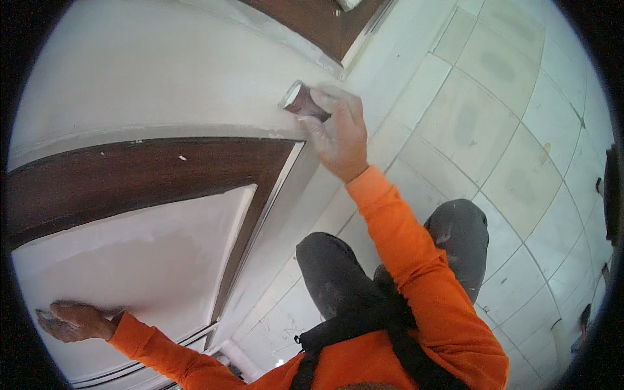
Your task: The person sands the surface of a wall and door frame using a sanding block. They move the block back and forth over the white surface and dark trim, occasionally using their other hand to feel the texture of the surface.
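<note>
My right hand [341, 126], dusty with white powder, grips a piece of dark red-brown sandpaper [306, 103] that looks wrapped around a block or roll with a pale end. It is at the lower edge of a white plastered wall [161, 73], close to the corner of a dark brown wooden frame [195, 161]. At the far left, my left hand [80, 321] rests by the white panel [161, 263] inside that frame, fingers partly curled; whether it holds anything cannot be told.
A second dark wooden frame [317, 24] is at the top. Pale floor tiles [468, 126] with dusty marks and small debris spread to the right. My bent knees are close to the wall. Dark objects lie at the far right edge, partly cut off.
</note>
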Action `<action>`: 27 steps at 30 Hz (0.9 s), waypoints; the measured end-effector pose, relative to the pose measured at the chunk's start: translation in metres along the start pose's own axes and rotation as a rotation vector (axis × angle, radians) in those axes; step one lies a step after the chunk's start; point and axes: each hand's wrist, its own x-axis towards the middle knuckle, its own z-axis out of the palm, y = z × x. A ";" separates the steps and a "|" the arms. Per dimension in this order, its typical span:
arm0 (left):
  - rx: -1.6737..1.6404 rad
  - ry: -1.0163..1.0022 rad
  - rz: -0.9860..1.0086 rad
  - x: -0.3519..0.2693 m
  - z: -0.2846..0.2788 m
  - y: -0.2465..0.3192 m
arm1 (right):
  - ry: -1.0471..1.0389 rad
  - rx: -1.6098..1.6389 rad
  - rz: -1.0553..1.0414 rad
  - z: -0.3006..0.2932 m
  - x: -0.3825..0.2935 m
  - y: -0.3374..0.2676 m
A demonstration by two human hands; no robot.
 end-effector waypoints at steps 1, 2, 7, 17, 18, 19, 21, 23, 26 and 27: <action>-0.025 -0.003 -0.007 0.000 0.001 0.003 | -0.019 -0.015 -0.016 -0.001 -0.009 0.016; -0.040 0.018 -0.026 0.002 0.005 0.007 | -0.007 -0.024 -0.026 -0.007 -0.019 0.036; 0.022 0.026 -0.022 -0.001 0.006 -0.010 | 0.074 -0.044 0.199 -0.004 -0.022 0.032; -0.074 0.013 -0.049 -0.001 0.005 -0.007 | 0.067 -0.017 0.155 -0.003 -0.028 0.034; -0.092 0.010 -0.054 -0.001 0.005 -0.010 | 0.064 -0.014 0.160 -0.003 -0.019 0.027; -0.051 0.009 -0.014 -0.002 0.004 -0.018 | 0.041 0.017 0.115 -0.002 -0.010 0.022; -0.018 0.006 0.029 -0.001 0.007 -0.029 | 0.019 0.044 0.076 -0.004 -0.020 0.032; -0.091 -0.014 0.017 0.002 0.008 -0.026 | 0.091 -0.101 0.268 -0.010 -0.041 0.056; -0.066 0.015 -0.045 0.000 0.005 -0.006 | 0.046 -0.053 0.181 -0.006 -0.034 0.044; -0.050 0.024 -0.066 -0.005 0.005 -0.003 | 0.041 -0.050 0.179 -0.003 -0.021 0.031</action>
